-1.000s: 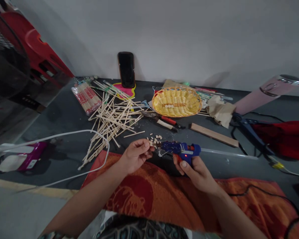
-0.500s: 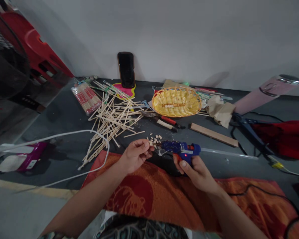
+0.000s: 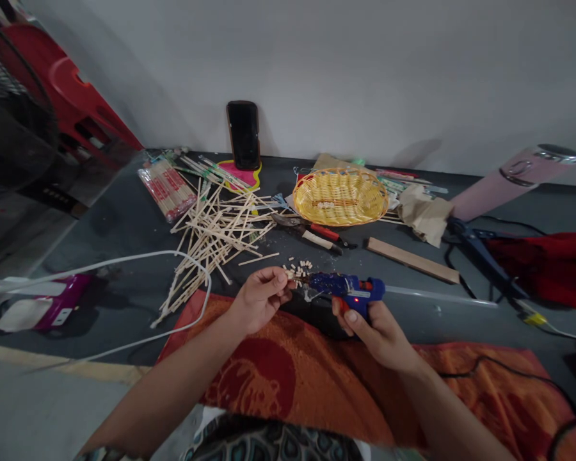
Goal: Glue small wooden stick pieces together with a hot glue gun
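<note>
Blue glue gun (image 3: 333,283) sits in the curled right hand (image 3: 383,333).

1 phone (image 3: 244,136) (black), 1 pink bottle (image 3: 504,182)

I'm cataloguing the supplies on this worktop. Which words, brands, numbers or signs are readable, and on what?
No text can be read.
Plastic-wrapped pack: red markings, too small and blurred to read.
Blue glue gun: pale label-like strip on its side, too small to read.
</note>
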Available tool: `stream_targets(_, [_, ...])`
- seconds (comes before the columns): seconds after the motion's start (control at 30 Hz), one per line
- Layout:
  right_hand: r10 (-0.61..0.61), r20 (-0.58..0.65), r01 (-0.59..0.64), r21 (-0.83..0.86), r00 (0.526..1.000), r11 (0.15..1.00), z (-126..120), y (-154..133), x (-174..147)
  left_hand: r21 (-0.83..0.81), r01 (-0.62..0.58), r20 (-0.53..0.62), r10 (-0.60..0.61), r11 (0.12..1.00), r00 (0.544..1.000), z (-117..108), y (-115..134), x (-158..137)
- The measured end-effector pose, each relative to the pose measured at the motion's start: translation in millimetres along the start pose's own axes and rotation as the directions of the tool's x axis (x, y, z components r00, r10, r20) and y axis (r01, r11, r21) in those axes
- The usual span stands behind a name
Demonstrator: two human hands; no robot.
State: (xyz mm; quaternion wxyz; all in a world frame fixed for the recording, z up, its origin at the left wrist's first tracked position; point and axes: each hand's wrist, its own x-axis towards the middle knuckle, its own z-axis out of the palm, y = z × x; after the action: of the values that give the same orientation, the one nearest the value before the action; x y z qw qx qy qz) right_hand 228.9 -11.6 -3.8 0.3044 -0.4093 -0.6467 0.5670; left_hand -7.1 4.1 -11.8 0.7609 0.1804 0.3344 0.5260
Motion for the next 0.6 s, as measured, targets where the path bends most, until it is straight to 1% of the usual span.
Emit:
stream_targets(0.17, [-0.001, 0.004, 0.001, 0.014, 1.0, 1.0, 1, -1, 0, 0.001, -0.009, -0.03, 0.009, 1.0, 1.0, 0, 0, 0])
stream_targets(0.33, [0.006, 0.008, -0.007, 0.04, 1.0, 0.999, 2, -3, 1, 0.033, -0.026, -0.021, 0.026, 0.999, 0.999, 1, 1, 1])
stream_targets(0.43, [-0.001, 0.009, 0.001, 0.087, 1.0, 0.996, -3, -5, 1, 0.052, -0.032, -0.022, 0.033, 0.998, 0.999, -1, 2, 2])
stream_targets(0.5, [0.009, -0.056, -0.001, 0.135, 0.998, 0.991, -13, -5, 0, 0.063, -0.036, -0.033, 0.039, 0.997, 0.999, -2, 3, 2])
stream_targets(0.57, [0.041, -0.187, -0.004, 0.193, 0.982, 0.981, -29, -6, -3, 0.046, -0.037, -0.026, 0.039, 0.998, 0.999, -3, 3, 3])
stream_targets(0.6, [0.064, -0.266, -0.004, 0.218, 0.962, 0.976, -40, -5, -5, 0.036, -0.042, -0.017, 0.043, 0.998, 0.999, -3, 2, 3])
